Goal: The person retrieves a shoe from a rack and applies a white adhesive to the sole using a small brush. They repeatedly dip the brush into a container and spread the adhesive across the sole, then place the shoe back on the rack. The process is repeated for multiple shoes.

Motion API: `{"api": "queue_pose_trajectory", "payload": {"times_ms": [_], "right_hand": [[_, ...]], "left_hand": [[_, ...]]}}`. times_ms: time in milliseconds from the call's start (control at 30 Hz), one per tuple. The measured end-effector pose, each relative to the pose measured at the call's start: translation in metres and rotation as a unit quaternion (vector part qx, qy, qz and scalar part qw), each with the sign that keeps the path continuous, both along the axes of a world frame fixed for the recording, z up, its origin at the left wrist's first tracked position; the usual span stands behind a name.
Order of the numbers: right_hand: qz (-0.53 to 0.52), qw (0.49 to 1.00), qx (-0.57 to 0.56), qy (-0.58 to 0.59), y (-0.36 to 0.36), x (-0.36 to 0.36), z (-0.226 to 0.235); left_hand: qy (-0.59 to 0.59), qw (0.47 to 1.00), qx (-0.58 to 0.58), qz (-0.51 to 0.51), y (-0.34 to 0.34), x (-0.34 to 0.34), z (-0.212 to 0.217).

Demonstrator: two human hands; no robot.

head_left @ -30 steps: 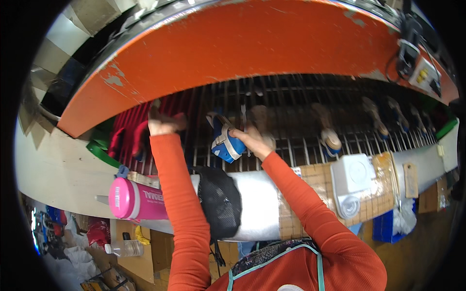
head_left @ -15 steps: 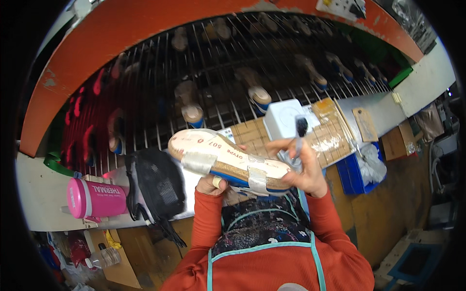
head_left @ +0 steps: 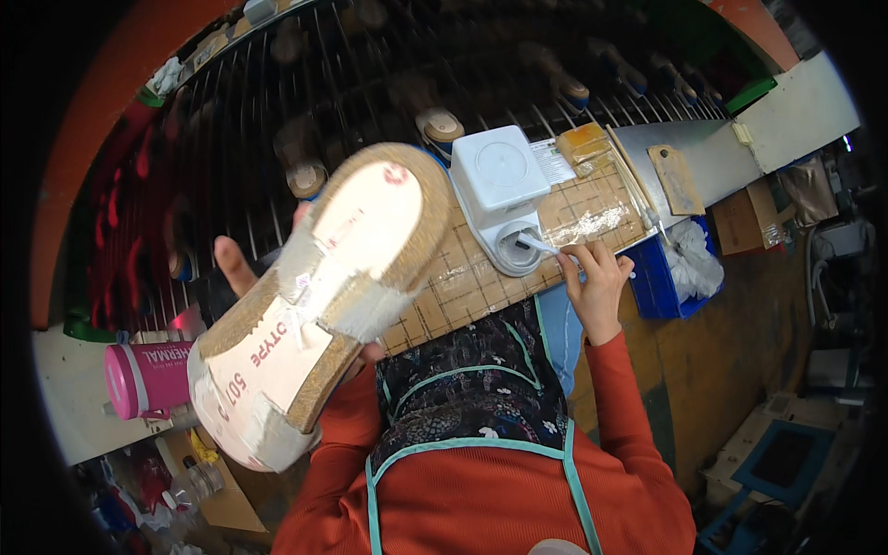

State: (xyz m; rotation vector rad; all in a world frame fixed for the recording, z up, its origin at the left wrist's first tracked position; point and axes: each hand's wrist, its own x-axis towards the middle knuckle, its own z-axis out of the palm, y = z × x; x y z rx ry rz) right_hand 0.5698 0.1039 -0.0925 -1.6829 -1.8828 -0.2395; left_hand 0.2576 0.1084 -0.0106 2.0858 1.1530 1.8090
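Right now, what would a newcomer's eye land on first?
Probably the large shoe held sole-up in the left hand, left of centre. Next, the pink jug at far left. Then the right hand, right of centre, holding a brush at a white cup.

A white container (head_left: 499,168) stands on the grid-lined brown board (head_left: 446,314).

You're in a shoe workshop: upturned shoe (head_left: 319,310) near left, more shoes (head_left: 442,125) on the far barred rack (head_left: 250,199), glue-style pot (head_left: 518,250) right, work apron (head_left: 476,375) near.
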Motion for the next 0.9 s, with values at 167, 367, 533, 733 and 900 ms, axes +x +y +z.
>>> {"api": "queue_pose_trajectory", "payload": {"times_ms": [167, 367, 533, 733, 900], "right_hand": [[0.016, 0.999, -0.03, -0.041, 0.005, 0.0, 0.002], [0.011, 0.936, -0.241, 0.255, 0.009, 0.02, -0.014], [0.003, 0.72, -0.432, 0.543, 0.009, 0.028, -0.013], [0.096, 0.923, -0.083, 0.364, 0.015, -0.028, 0.04], [0.172, 0.931, 0.102, 0.304, 0.008, -0.074, 0.087]], "left_hand": [[0.007, 0.998, 0.031, 0.049, 0.003, -0.009, -0.015], [-0.086, 0.992, 0.056, 0.071, 0.011, -0.012, -0.035], [-0.152, 0.982, 0.076, 0.082, 0.026, 0.009, -0.068], [-0.029, 0.986, 0.117, 0.112, 0.041, 0.024, -0.081], [0.0, 0.981, 0.147, 0.125, 0.045, 0.027, -0.065]]}}
